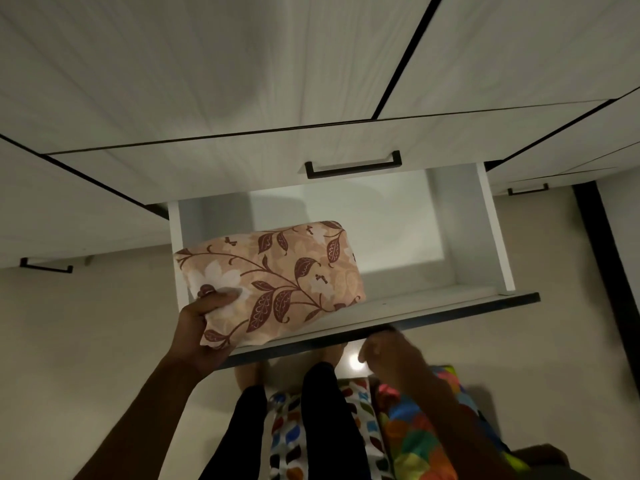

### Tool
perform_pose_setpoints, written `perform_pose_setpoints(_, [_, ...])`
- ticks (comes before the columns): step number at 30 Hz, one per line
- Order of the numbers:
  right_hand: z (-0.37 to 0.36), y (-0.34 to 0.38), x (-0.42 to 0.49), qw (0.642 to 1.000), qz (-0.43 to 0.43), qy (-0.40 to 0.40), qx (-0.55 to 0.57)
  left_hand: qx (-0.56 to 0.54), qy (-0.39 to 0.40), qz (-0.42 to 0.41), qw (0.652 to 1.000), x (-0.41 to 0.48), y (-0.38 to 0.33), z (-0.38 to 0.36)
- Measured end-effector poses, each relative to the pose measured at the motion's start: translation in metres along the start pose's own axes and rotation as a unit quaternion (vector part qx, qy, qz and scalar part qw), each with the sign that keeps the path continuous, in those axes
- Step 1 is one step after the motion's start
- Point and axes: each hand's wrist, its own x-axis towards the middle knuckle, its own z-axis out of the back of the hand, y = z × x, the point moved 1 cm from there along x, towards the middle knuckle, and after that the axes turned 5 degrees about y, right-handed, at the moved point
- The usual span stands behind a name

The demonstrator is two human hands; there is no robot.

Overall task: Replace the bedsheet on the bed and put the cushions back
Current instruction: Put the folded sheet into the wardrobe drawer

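A folded bedsheet [277,275], peach with dark red leaves and pale flowers, lies partly over the front edge of an open white drawer [491,237]. My left hand [204,327] grips the sheet's near left corner, thumb on top. My right hand [391,355] is just under the drawer's dark front edge, blurred, fingers curled with nothing visibly in them. Colourful cushions [415,427] lie on the floor by my legs, one white with coloured leaf shapes, one with bright patches.
The drawer sticks out of a white wardrobe [207,81] with black handles [353,168]. Besides the sheet, the drawer interior looks bare. My dark-trousered legs [325,427] stand right below the drawer front. Pale floor spreads on both sides.
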Motion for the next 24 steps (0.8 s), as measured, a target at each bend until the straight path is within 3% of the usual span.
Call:
perform_pose_setpoints(3, [0.047,0.0,-0.011,0.966,-0.04,-0.04,0.252,0.003,0.009,-0.002,1.0,0.001,0.004,-0.006])
perform_pose_setpoints(6, [0.082,0.0,-0.001,0.907,-0.02,-0.156,0.391,0.014,0.018,0.009,1.0,0.005,0.009,-0.011])
perform_pose_setpoints(8, [0.095,0.007,0.018,0.875,-0.013,-0.138,0.463,0.018,0.028,0.016,0.999,0.008,0.013,-0.016])
perform_pose_setpoints(12, [0.102,0.024,0.05,0.833,0.005,0.079,0.547,0.018,0.044,0.023,0.999,0.018,0.027,-0.035])
perform_pose_setpoints(14, [0.101,0.027,0.059,0.812,0.014,0.148,0.564,0.019,0.048,0.032,0.998,0.026,0.035,-0.041])
perform_pose_setpoints(24, [0.11,-0.001,0.096,0.821,0.019,0.123,0.556,0.068,0.053,0.064,0.994,0.088,0.048,-0.027])
